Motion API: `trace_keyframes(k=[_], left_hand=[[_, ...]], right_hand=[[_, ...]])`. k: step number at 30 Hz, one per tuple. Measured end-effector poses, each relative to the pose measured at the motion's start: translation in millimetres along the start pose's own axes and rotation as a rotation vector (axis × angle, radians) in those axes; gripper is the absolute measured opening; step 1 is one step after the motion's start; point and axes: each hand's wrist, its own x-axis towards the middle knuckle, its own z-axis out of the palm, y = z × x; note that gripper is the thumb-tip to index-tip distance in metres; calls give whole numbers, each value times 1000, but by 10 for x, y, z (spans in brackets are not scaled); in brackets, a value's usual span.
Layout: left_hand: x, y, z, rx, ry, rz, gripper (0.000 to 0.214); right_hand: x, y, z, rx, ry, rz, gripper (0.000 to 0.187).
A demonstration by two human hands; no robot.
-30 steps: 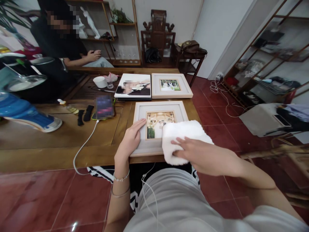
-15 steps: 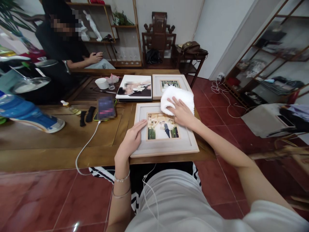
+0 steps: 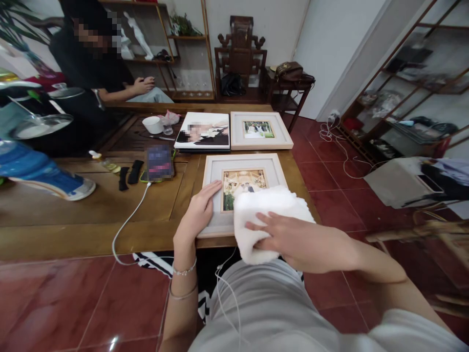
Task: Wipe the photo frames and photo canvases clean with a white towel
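A light wood picture frame (image 3: 214, 230) with a grey mat and a wedding photo lies flat at the table's front edge. My left hand (image 3: 198, 210) rests on its left side, fingers stretched out over the border. A folded white towel (image 3: 273, 205) is in my right hand (image 3: 286, 239), whose fingers press into the cloth. The towel covers the lower right part of the frame and photo and hangs past the front edge.
Behind lie a second framed photo (image 3: 287, 142) and a white-edged photo panel (image 3: 201, 142). Leftward are a phone (image 3: 159, 164) on a white cable (image 3: 124, 225), black straps (image 3: 136, 172), a small bottle (image 3: 106, 164) and a blue package (image 3: 40, 171). A person (image 3: 95, 63) sits across the table.
My right hand has brought the towel from the frame's far right corner toward me, over its near right corner. My left hand has stayed in place.
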Motion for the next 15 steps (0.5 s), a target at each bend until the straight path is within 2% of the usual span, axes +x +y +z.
trace_keyframes(k=[3, 7, 12, 15], left_hand=[[1, -7, -6, -1, -10, 9, 46], [-1, -22, -3, -12, -7, 24, 45], [-5, -21, 2, -24, -2, 15, 46], [-5, -17, 1, -27, 2, 10, 46]], right_hand=[[137, 75, 87, 33, 65, 32, 65], [456, 541, 223, -26, 230, 172, 68], [689, 1190, 131, -263, 432, 413, 69], [777, 1359, 80, -320, 457, 488, 65]])
